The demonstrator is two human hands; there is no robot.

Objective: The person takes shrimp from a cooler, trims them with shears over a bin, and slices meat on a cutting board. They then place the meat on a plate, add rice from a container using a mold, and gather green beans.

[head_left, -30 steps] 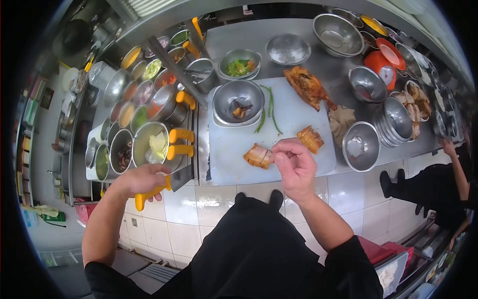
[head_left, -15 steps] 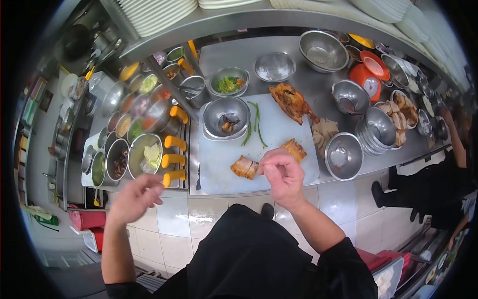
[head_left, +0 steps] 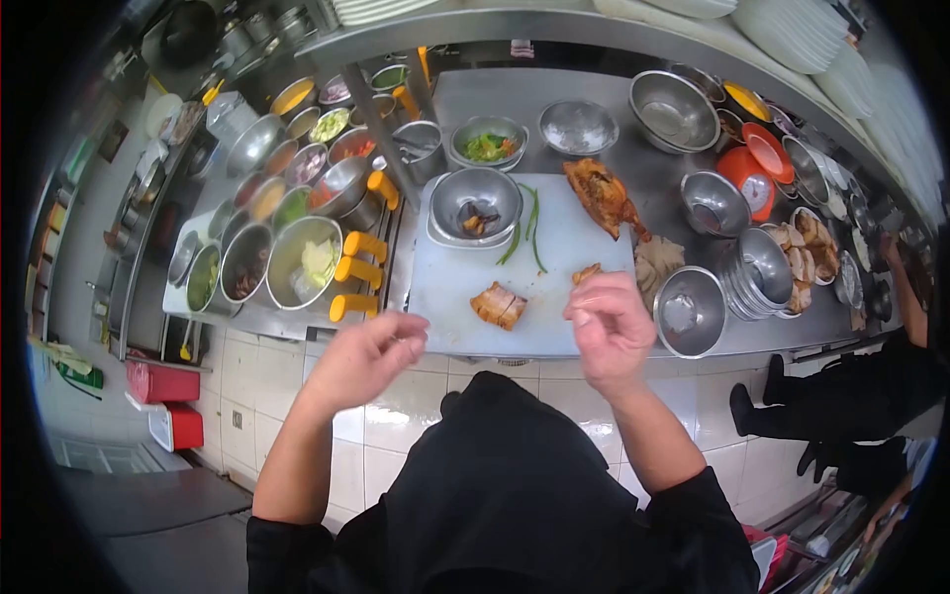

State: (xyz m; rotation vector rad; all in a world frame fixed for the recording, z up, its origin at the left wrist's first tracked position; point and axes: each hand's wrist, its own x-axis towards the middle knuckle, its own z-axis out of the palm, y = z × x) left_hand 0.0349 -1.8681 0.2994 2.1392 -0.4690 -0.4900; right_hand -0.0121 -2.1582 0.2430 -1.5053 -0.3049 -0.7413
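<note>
My left hand hangs in the air in front of the counter edge, left of the cutting board. Its fingers are loosely bent and apart, and nothing shows in it. Over the board's front right edge is my right hand, fingers curled in toward the thumb; whatever they may hold is hidden. On the white cutting board lie a sliced piece of roast pork, two green chillies, a roast duck or chicken piece, and a steel bowl with dark chunks inside. My right hand partly covers another browned meat piece.
Steel containers of cut vegetables and yellow handles stand to the left. Stacked bowls, an orange scale and a tray of meat sit at right. A shelf runs overhead. Another person stands at right.
My view has shifted, so the board and bowls sit further right in the picture. My left hand has moved right, toward the board; my right hand stays curled and has shifted right and slightly down.
</note>
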